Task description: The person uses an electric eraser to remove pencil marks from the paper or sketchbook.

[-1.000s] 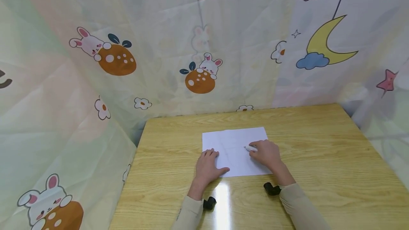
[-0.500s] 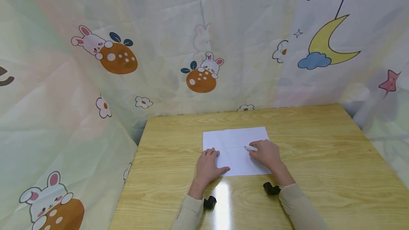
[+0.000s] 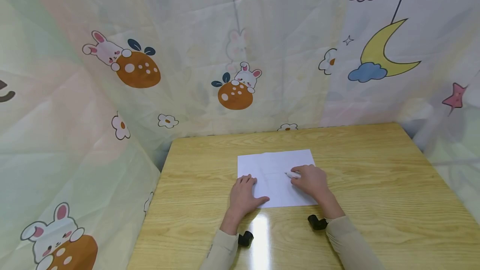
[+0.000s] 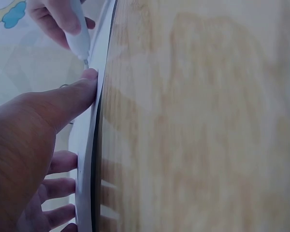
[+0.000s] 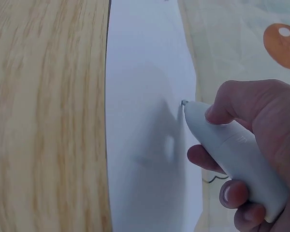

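Note:
A sheet of white paper (image 3: 275, 186) lies on the wooden table in the head view, with faint lines or creases across it. Spread over its lower left corner, my left hand (image 3: 243, 195) rests on it with fingers and thumb extended. My right hand (image 3: 312, 180) grips a thick white pen-shaped tool (image 5: 237, 154) between thumb and fingers. In the right wrist view its small metal tip points at the paper; whether it touches the surface I cannot tell. The left wrist view shows the left thumb (image 4: 75, 94) on the paper's near edge.
The wooden table (image 3: 375, 178) extends to both sides of the paper. Behind and to the left hangs a printed cloth (image 3: 180, 53). A black wrist mount (image 3: 245, 238) sticks out by the left sleeve, and another black mount (image 3: 317, 222) by the right sleeve.
My right hand has shifted slightly left across the paper with the white pen-shaped tool. My left hand stays in place on the sheet.

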`<state>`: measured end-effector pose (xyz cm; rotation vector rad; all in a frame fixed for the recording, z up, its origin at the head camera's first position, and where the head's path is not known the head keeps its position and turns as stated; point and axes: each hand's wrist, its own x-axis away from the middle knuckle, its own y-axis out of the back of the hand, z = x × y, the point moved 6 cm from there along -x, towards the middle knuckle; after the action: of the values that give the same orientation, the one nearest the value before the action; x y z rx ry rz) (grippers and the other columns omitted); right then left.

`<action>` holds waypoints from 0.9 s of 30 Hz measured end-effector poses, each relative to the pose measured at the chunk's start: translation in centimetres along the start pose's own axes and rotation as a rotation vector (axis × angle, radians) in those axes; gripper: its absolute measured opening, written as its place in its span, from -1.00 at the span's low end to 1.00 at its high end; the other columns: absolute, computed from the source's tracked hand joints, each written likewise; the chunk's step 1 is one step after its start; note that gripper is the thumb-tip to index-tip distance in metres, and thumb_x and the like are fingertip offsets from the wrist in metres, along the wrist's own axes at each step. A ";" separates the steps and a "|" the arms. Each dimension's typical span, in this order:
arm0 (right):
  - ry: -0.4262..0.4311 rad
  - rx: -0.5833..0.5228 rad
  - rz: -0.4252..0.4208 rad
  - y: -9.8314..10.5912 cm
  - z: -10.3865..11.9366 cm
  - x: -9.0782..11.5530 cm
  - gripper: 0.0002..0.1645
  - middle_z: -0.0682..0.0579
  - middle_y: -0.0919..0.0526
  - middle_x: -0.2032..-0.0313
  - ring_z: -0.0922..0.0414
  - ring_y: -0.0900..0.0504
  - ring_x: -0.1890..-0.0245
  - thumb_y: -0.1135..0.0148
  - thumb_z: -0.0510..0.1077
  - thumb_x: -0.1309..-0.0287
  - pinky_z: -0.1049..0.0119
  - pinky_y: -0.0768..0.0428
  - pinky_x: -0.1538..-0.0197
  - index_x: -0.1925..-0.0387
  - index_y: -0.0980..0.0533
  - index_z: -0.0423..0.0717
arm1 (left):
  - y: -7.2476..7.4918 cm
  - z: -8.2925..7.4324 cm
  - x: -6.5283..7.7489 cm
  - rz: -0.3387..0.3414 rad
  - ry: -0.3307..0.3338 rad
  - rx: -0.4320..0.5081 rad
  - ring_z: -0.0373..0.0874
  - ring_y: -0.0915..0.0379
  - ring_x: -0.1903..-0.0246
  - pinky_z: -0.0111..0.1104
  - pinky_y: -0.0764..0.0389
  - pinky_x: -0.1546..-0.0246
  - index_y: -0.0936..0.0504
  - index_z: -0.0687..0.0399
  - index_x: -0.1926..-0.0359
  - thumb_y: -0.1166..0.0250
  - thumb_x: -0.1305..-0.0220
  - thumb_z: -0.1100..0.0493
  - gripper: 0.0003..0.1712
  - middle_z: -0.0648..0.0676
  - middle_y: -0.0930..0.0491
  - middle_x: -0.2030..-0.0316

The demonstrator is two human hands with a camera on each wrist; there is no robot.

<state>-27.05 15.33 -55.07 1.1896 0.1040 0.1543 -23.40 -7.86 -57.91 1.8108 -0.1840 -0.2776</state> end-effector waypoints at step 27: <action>0.007 0.021 0.014 0.4 0.7 -0.2 -0.63 -0.03 -0.72 0.27 0.07 -0.51 0.50 -0.31 -0.03 0.02 0.23 -0.41 0.65 0.10 -0.71 0.03 | -0.2 0.2 0.0 0.013 0.010 0.002 0.06 -0.28 -0.25 -0.14 -0.32 -0.26 -0.55 0.02 -0.19 -0.28 0.02 -0.51 -0.08 0.14 -0.43 -0.24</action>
<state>-27.14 14.77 -54.48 1.2109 0.1040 0.1702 -23.42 -7.99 -58.14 1.8121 -0.1891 -0.2592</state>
